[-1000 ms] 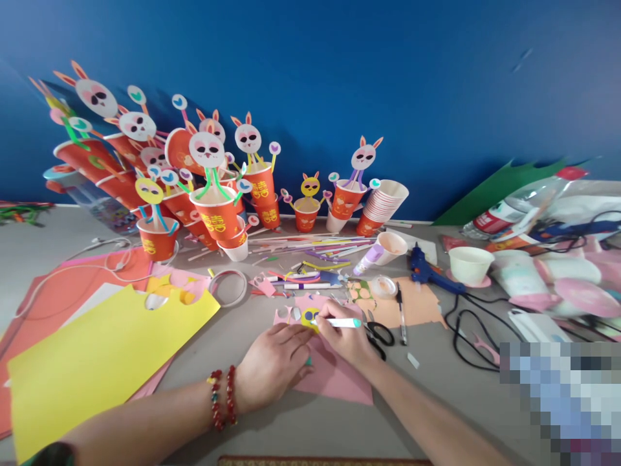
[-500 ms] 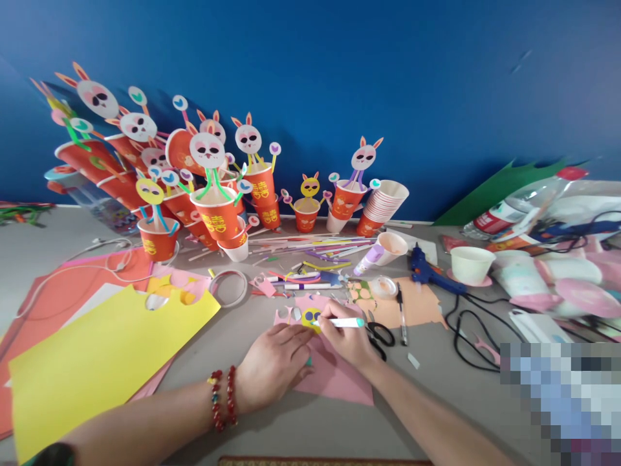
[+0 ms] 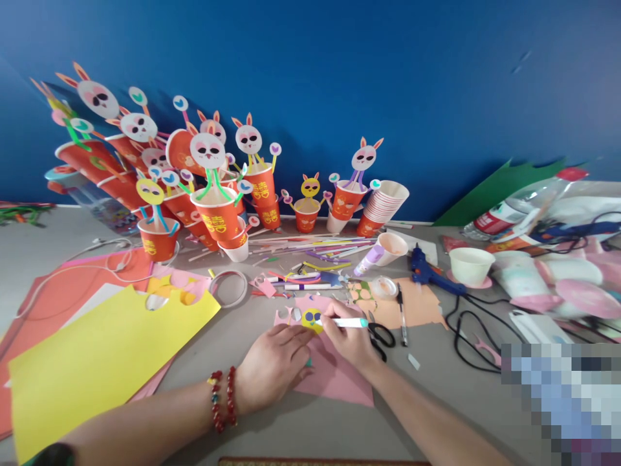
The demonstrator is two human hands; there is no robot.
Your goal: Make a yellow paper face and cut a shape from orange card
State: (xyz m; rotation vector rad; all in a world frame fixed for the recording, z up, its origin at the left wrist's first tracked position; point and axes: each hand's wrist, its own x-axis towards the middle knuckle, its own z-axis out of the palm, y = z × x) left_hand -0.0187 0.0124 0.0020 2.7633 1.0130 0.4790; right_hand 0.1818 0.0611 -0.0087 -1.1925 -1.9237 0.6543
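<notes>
In the head view, my right hand (image 3: 349,336) is closed around a white marker (image 3: 347,322) with a teal end, its tip over a yellow paper disc (image 3: 311,318). Two dark blue eye shapes and a small mark below them show on the disc. My left hand (image 3: 279,362) lies beside it, fingertips pressing at its lower edge. A teal marker cap (image 3: 309,362) pokes out between that hand's fingers and thumb. Beneath both hands is a pink paper sheet (image 3: 334,382). Black-handled scissors (image 3: 382,335) rest just right of my right hand.
Red paper cups (image 3: 214,217) with rabbit-faced figures line the back left. A cup stack (image 3: 383,207) leans nearby. Yellow paper (image 3: 111,362) covers the left side. At right are a blue glue gun (image 3: 434,272) with cable, a black pen (image 3: 402,314) and a plastic bottle (image 3: 519,204).
My right hand and the marker have shifted slightly to the right across the yellow disc. My left hand stays in place.
</notes>
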